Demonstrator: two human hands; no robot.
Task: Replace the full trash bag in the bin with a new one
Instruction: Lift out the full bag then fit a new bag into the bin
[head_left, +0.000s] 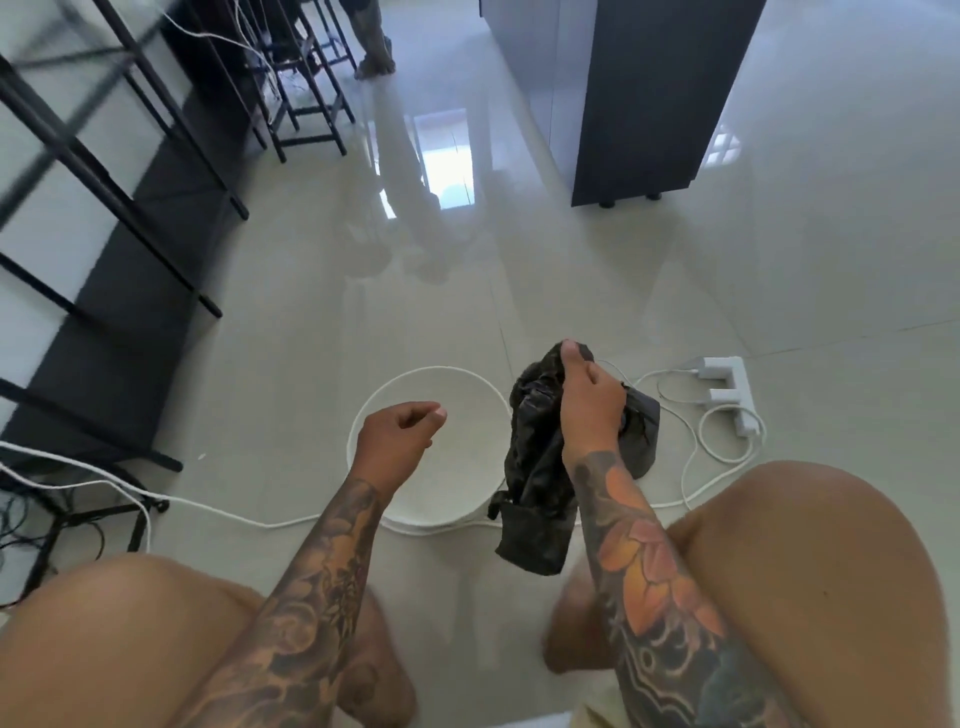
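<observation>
A round white bin (467, 384) stands on the floor in front of my knees, seen from above, with no bag showing inside it. My right hand (589, 400) grips a crumpled black trash bag (540, 467), which hangs down at the bin's right edge. My left hand (402, 434) hovers over the bin's left side with fingers curled and nothing in it.
A white power strip (727, 387) with plugged chargers lies to the right, and its white cables (218, 512) run across the floor around the bin. Black table legs (156, 218) stand at left, a dark cabinet (649, 104) at the back. Another person's feet (374, 57) show far back.
</observation>
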